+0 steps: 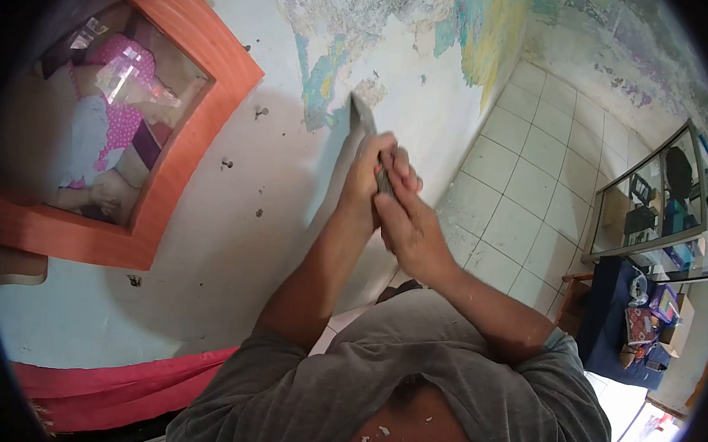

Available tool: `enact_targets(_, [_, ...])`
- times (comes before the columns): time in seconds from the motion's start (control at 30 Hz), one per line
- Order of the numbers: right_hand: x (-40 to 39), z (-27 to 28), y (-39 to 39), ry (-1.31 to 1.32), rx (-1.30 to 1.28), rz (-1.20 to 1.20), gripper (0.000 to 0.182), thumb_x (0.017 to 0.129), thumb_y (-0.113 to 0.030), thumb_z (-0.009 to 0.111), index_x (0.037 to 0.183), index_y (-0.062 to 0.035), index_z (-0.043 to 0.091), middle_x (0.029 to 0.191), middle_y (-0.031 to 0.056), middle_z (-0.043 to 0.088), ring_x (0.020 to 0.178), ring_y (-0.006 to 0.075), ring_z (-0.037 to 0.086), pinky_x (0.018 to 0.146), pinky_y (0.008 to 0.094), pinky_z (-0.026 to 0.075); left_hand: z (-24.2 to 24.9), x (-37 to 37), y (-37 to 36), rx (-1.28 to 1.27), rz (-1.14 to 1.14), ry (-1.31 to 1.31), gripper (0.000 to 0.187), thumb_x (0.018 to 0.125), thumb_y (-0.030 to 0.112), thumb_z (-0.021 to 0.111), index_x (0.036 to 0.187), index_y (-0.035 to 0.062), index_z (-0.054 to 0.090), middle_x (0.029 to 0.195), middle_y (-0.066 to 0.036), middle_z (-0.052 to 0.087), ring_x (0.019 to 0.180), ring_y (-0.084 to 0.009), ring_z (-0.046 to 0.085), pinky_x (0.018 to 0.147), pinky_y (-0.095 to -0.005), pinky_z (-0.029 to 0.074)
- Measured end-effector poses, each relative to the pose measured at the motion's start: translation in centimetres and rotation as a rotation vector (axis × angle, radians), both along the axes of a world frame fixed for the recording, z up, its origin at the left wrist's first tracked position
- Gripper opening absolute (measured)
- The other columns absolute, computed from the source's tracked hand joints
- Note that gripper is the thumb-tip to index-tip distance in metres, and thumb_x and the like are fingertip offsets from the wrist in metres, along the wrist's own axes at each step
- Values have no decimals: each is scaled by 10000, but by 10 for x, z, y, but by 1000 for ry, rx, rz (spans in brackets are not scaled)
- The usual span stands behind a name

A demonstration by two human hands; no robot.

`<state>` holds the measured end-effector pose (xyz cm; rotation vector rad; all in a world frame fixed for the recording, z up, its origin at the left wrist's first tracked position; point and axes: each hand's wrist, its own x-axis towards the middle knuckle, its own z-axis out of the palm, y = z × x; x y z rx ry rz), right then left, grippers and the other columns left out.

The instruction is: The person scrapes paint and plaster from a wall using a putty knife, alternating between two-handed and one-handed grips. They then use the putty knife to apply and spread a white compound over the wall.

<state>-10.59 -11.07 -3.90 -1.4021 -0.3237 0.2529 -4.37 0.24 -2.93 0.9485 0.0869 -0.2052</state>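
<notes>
While both my hands, left and right, clamp the scraper handle, its blade meets the wall at what looks like flaking paint; I should keep it shallow and push steadily.

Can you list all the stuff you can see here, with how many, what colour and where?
scraper: one, grey blade, tip against the wall, held in both hands
wall: one, pale with peeling paint patches, in front
window frame: one, orange, at left
floor tiles: many, white, at right
glass cabinet: one, metal-framed, far right
cloth: one, red, bottom left
shirt: one, grey, bottom middle
left hand: one, wrapped round the scraper handle
right hand: one, closed over the handle below the left
</notes>
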Motion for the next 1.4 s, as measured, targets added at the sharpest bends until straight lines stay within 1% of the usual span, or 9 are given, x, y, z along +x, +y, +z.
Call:
enact_targets(0.3, [5, 9, -8, -47, -15, -1, 575, 1006, -309, 465, 1450, 44, 372, 1420, 265, 468, 1374, 271, 417, 1118, 332, 306, 3, -2, -8, -117, 44, -9, 335, 902, 359, 604, 713, 122, 459, 638, -32, 520, 593, -211, 556, 614, -382, 495])
enact_targets(0.37, [5, -3, -5, -91, -57, -15, 581, 1003, -317, 462, 1448, 45, 373, 1426, 275, 453, 1372, 274, 418, 1122, 328, 300, -3, -3, -4, -161, 11, 19, 327, 902, 357, 608, 728, 117, 470, 640, -30, 520, 592, -213, 556, 613, -384, 495])
enact_targets(0.47, [30, 20, -6, 104, -84, 0, 580, 1004, -327, 449, 1456, 28, 372, 917, 170, 639, 805, 224, 631, 803, 329, 497, 16, 22, -11, -69, 61, -45, 311, 899, 337, 607, 723, 124, 464, 643, -32, 526, 601, -214, 563, 630, -395, 499])
enact_targets(0.57, [32, 20, -17, 98, -86, 36, 577, 1005, -328, 446, 1468, 7, 367, 739, 97, 575, 608, 172, 535, 659, 327, 479, 11, 21, -18, -91, 31, -44, 311, 895, 331, 607, 712, 126, 462, 641, -34, 527, 606, -213, 566, 635, -395, 499])
enact_targets(0.7, [25, -23, -1, -561, -194, -185, 582, 1006, -323, 448, 1494, -23, 344, 764, 85, 592, 658, 184, 567, 699, 323, 490, -7, 1, -3, -94, -24, -18, 345, 891, 358, 591, 668, 123, 472, 630, -41, 531, 623, -210, 579, 642, -387, 498])
enact_targets(0.77, [37, 11, -8, 140, -6, 14, 587, 995, -325, 474, 1493, -35, 358, 784, 78, 570, 630, 168, 543, 660, 324, 483, 8, 31, -13, -18, 30, -49, 358, 875, 384, 605, 671, 113, 491, 614, -42, 515, 636, -208, 583, 661, -374, 497])
enact_targets(0.97, [9, 14, -16, 88, -168, 42, 570, 995, -312, 479, 1490, -51, 368, 833, 103, 604, 686, 190, 575, 707, 331, 492, -3, -7, -8, -95, 29, 0, 331, 888, 368, 597, 703, 122, 474, 616, -35, 502, 620, -202, 560, 662, -373, 489])
enact_targets(1.2, [23, 27, -16, 158, -69, 54, 551, 998, -316, 480, 1461, -30, 400, 1324, 230, 557, 1293, 256, 510, 1083, 327, 355, 14, 7, -18, -115, 63, -53, 271, 898, 340, 587, 746, 153, 463, 639, -18, 513, 582, -201, 549, 644, -385, 481])
enact_targets(1.4, [16, 15, -6, -97, -156, -19, 561, 995, -315, 489, 1445, 10, 404, 1232, 233, 614, 1198, 253, 579, 1020, 345, 414, 6, 0, -4, -91, 37, -56, 242, 887, 325, 583, 761, 156, 465, 633, -7, 499, 552, -183, 524, 634, -373, 480])
